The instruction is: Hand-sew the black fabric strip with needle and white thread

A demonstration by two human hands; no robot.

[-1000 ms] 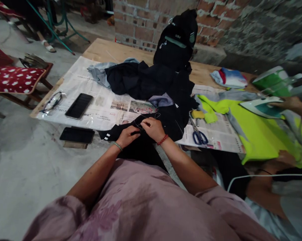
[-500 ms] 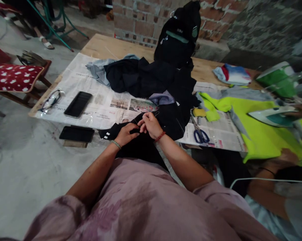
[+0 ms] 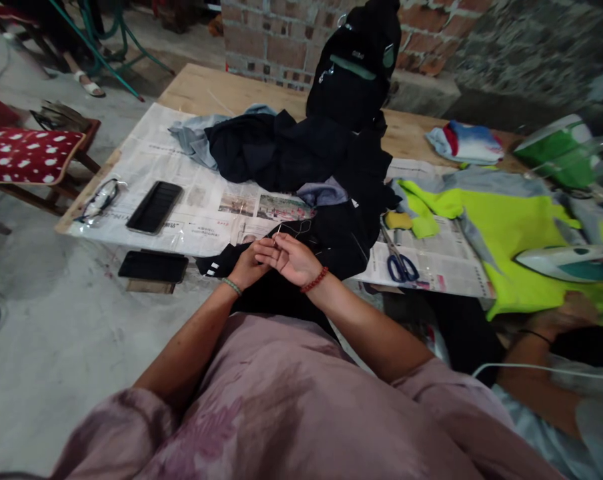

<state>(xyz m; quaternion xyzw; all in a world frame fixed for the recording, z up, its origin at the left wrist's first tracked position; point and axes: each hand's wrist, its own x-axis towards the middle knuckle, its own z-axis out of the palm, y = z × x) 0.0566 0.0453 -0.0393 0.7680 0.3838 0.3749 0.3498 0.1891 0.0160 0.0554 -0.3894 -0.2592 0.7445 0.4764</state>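
Observation:
A black garment [image 3: 339, 233] with small white marks lies over the table's near edge and onto my lap. Its edge is gripped by my left hand [image 3: 249, 270], whose fingertips are partly hidden. Touching them, my right hand [image 3: 297, 261] is turned palm upward and pinches a thin, pale needle [image 3: 279, 231]. A fine loop of thread [image 3: 301, 225] shows against the cloth just beyond the fingers. To the right, blue-handled scissors [image 3: 401, 268] rest on newspaper beside a small yellow block [image 3: 398, 221].
Two phones [image 3: 154, 207] [image 3: 153, 267] and glasses [image 3: 100, 200] are at the left. Dark clothing [image 3: 276, 150] and a black backpack [image 3: 351, 73] stand behind. At right, a co-worker's hand holds an iron [image 3: 564, 262] on a neon-yellow garment [image 3: 516, 230]; a pale cord [image 3: 546, 369] runs nearby.
My right hand has rolled palm upward and dropped slightly, so the needle now points up from its fingertips. My left hand stays almost in place. The co-worker's iron has slid right and nearer.

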